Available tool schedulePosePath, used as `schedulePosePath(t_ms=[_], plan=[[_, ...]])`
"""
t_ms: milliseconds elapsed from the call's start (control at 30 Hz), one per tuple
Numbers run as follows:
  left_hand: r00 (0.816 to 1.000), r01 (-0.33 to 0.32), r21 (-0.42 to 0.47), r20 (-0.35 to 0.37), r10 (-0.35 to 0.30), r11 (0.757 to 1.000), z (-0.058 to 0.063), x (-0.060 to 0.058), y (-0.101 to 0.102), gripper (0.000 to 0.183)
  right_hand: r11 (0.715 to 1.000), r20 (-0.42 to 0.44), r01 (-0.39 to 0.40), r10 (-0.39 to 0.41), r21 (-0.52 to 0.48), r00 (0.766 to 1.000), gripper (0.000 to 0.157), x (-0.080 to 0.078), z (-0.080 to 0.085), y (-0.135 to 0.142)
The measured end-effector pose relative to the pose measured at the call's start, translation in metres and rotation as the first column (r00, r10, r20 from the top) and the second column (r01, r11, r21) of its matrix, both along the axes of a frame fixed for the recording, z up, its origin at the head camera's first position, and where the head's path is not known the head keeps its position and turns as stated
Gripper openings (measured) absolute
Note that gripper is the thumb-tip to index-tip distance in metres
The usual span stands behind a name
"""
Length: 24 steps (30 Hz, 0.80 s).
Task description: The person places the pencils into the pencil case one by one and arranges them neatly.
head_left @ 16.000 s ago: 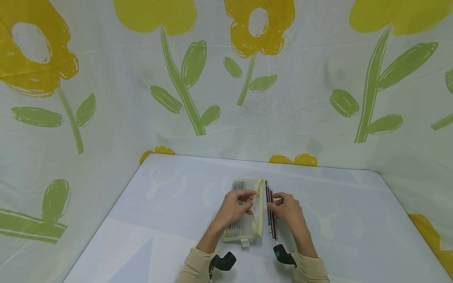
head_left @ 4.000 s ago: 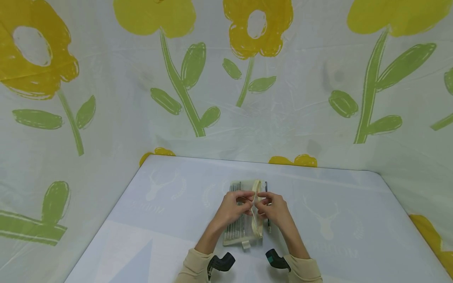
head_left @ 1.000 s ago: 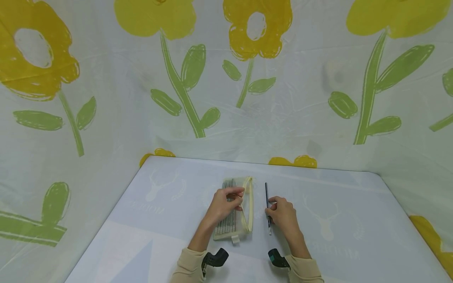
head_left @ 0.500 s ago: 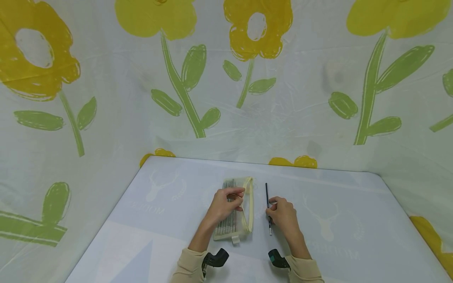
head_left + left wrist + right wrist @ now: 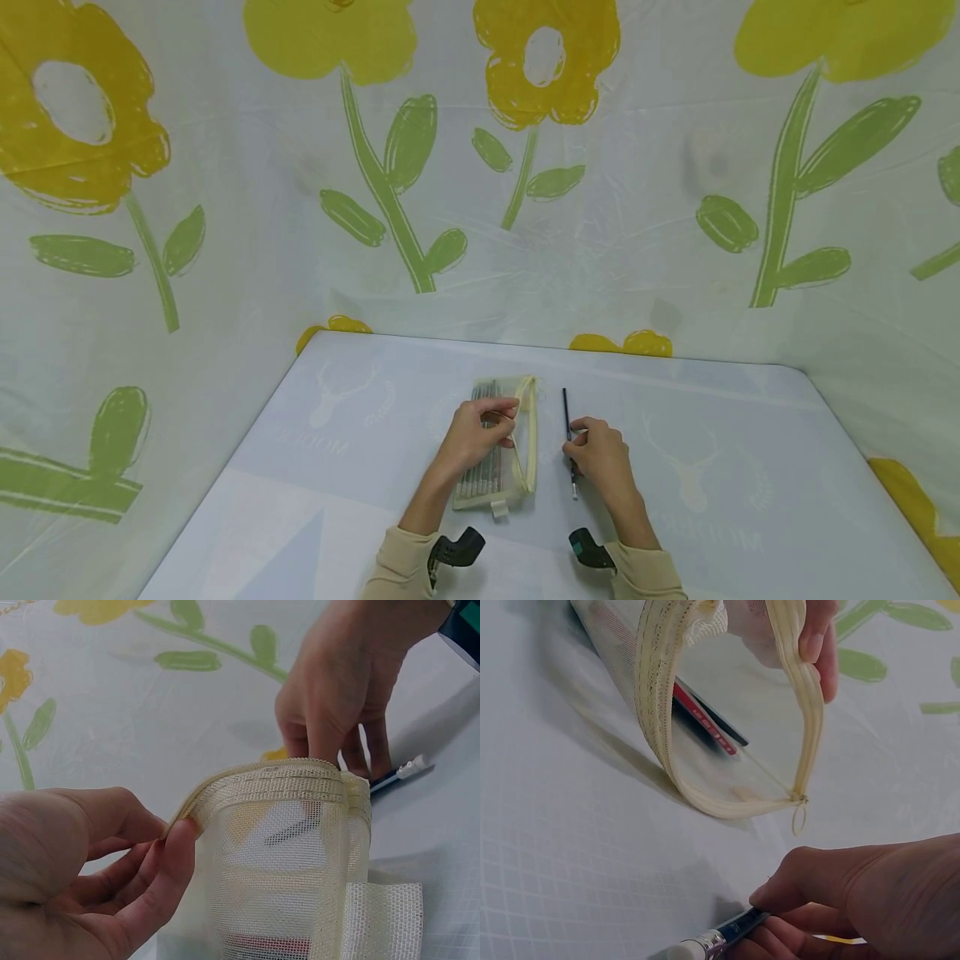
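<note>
My left hand (image 5: pixel 471 433) pinches one zipper edge of a cream mesh pencil case (image 5: pixel 532 450) between thumb and fingers. In the right wrist view the case's mouth gapes, with a red pencil (image 5: pixel 703 720) and a dark one inside. More slim pencils show through the mesh on the left side in the head view. To the right of the case, my right hand (image 5: pixel 602 457) pinches a dark blue pencil (image 5: pixel 739 927) with a metal band and white eraser (image 5: pixel 686 950). The pencil lies nearly parallel to the case, its eraser end toward me, apart from the case.
A pale printed table (image 5: pixel 697 433) lies under everything. Behind and beside it hangs a white cloth (image 5: pixel 615 250) with yellow flowers. Black wrist devices sit at both sleeves. A small fabric tab (image 5: pixel 500 508) sticks out of the case's near end.
Sixteen seconds ago several pencils lay right of the case; now one is there. Four seconds ago my right hand was at the case's mouth. Since then the case shifted left and my right hand grips the pencil.
</note>
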<state>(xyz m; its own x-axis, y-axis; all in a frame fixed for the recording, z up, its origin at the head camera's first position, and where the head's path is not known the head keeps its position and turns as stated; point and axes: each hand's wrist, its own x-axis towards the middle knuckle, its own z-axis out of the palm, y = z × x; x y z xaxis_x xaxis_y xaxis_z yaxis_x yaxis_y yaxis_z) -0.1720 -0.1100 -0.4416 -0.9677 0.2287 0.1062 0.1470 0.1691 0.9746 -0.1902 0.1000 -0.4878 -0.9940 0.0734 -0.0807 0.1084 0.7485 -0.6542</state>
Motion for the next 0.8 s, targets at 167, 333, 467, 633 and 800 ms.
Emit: schedulePosePath(t_ms=[167, 333, 467, 633, 800], plan=[[1.0, -0.003, -0.008, -0.005, 0.003, 1.0, 0.001, 0.0007, 0.0004, 0.033, 1.0, -0.001, 0.003, -0.003, -0.011, 1.0, 0.035, -0.0003, -0.0002, 0.0003], [1.0, -0.007, -0.014, -0.013, 0.007, 1.0, 0.0006, 0.0006, 0.0008, 0.032, 1.0, -0.001, 0.001, -0.001, -0.008, 1.0, 0.035, 0.0002, -0.0002, 0.0008], [1.0, -0.008, -0.019, -0.013, 0.008, 1.0, 0.0007, 0.001, 0.001, 0.033, 1.0, -0.005, -0.004, 0.004, -0.01, 1.0, 0.035, 0.0004, -0.0005, 0.0006], [1.0, -0.01, -0.018, -0.008, 0.01, 1.0, 0.0013, 0.0013, 0.0009, 0.033, 1.0, -0.012, -0.005, 0.005, -0.017, 1.0, 0.035, 0.0004, -0.0004, 0.0003], [1.0, -0.01, -0.018, -0.006, 0.01, 1.0, 0.0014, 0.0013, 0.0008, 0.032, 1.0, -0.007, 0.018, -0.018, -0.021, 1.0, 0.035, -0.0004, 0.0, -0.0015]])
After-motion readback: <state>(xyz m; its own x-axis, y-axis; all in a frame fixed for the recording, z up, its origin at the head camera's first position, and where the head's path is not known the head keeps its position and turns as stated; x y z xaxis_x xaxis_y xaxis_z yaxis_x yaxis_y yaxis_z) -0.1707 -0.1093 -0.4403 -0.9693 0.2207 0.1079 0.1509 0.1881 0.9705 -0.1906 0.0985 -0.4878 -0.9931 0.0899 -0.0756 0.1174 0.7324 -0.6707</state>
